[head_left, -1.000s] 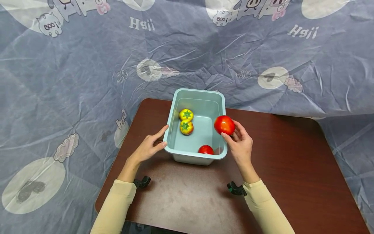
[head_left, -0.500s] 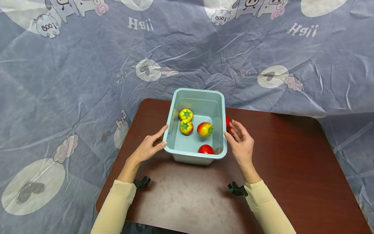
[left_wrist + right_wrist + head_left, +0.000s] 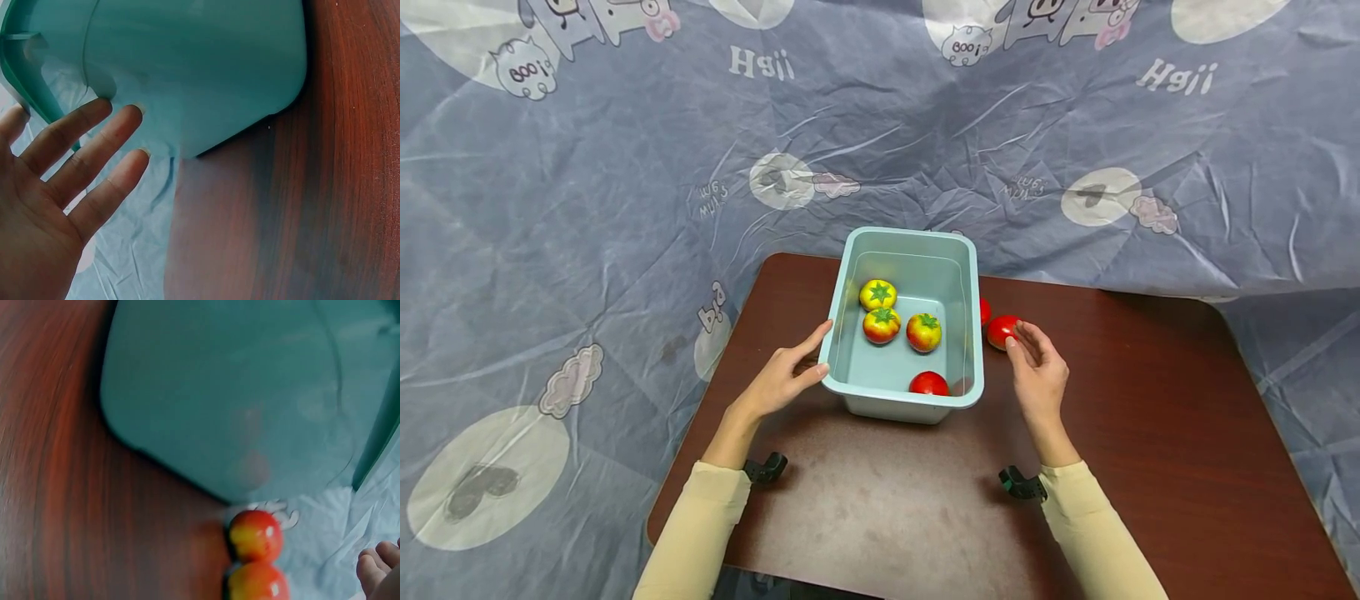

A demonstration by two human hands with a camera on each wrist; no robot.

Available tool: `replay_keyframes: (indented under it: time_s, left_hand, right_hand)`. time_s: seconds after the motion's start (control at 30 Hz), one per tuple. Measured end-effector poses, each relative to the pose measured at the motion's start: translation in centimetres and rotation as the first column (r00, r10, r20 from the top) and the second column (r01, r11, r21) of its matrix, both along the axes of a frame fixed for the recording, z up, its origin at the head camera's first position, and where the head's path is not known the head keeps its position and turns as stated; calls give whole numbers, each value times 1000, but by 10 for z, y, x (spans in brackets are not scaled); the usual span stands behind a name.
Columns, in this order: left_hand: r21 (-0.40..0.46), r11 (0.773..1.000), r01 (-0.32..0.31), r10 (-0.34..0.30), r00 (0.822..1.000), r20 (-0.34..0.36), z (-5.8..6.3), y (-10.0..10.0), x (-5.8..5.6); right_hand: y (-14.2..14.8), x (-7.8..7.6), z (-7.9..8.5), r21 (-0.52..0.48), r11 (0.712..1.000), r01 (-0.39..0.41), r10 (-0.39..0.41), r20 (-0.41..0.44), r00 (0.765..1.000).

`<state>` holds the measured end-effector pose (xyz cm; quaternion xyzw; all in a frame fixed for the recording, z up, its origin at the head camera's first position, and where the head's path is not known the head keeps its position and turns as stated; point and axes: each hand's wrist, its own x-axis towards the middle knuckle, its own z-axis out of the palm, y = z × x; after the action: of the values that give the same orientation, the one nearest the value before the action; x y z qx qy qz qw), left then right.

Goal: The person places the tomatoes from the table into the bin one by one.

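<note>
A light blue-green plastic bin stands on the table. Inside it are several tomatoes: yellow-red ones with green star-shaped tops, such as one tomato near the middle, and a red one by the near wall. My left hand rests its index finger and thumb on the bin's left rim; its other fingers stretch along the outer wall in the left wrist view. Outside, right of the bin, lie two more tomatoes. My right hand is over the nearer tomato, fingers loosely bent; the right wrist view shows a gap between them.
The brown wooden table extends to both sides of the bin. A grey-blue printed cloth hangs behind the table and along its left side. Each wrist carries a black camera mount, such as the right mount.
My right hand let go of a tomato, which dropped into the bin and turned green top up. The hand then moved right and over a tomato outside the bin. My left hand stays still.
</note>
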<state>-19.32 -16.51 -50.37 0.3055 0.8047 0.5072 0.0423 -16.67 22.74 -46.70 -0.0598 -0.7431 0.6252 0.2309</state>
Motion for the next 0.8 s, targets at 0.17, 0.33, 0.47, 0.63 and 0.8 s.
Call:
replay_keyframes:
  time_s: [0.17, 0.33, 0.47, 0.63, 0.8]
  left_hand:
    - [-5, 1000, -9, 9, 1000, -1, 0, -2, -1]
    - [5, 1000, -5, 5, 1000, -1, -1, -2, -2]
    - [-5, 1000, -9, 9, 1000, -11, 0, -2, -1]
    - [-2, 1000, -8, 8, 1000, -14, 1, -3, 0]
    - [-23, 1000, -4, 4, 1000, -21, 7, 0, 3]
  right_hand:
    - [17, -17, -28, 15, 998, 53, -53, 33, 998]
    - [32, -32, -54, 57, 992, 109, -115, 116, 987]
    - [38, -39, -61, 145, 980, 134, -160, 192, 968]
    - [44, -48, -68, 216, 966, 139, -188, 228, 955]
    - [50, -53, -80, 255, 956, 143, -210, 256, 944]
